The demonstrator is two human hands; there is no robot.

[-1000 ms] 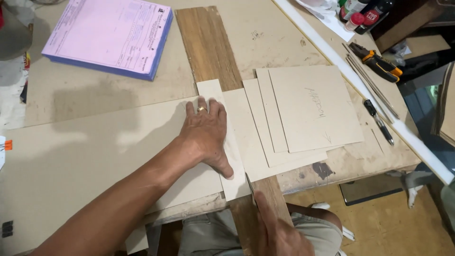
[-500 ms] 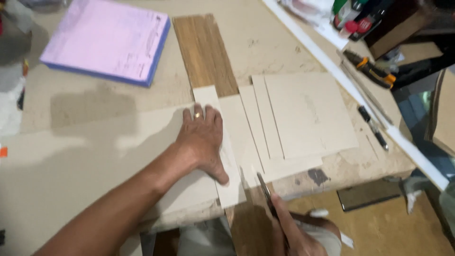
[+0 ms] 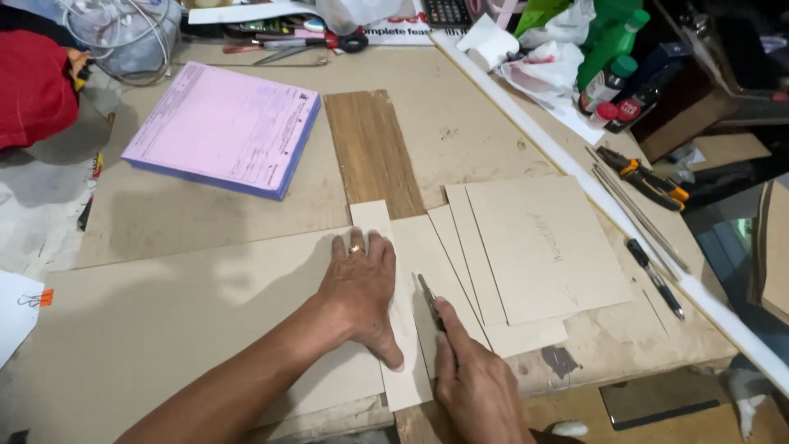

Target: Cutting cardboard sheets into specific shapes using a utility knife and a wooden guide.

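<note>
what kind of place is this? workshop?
Likely a small craft or cutting workshop bench. Cardboard sheets lie stacked on a worn table, pliers sit by its right edge, and the right hand runs a knife along a strip that the left hand pins.

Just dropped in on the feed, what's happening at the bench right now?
A person is working on cardboard at a cluttered workbench. The left hand presses flat on a narrow pale strip laid like a straightedge over a large cardboard sheet. The right hand holds a knife with its blade at the strip's right edge. Cut cardboard pieces lie fanned to the right, over a wood-grain plank. A pink paper pad sits at the far left.
</note>
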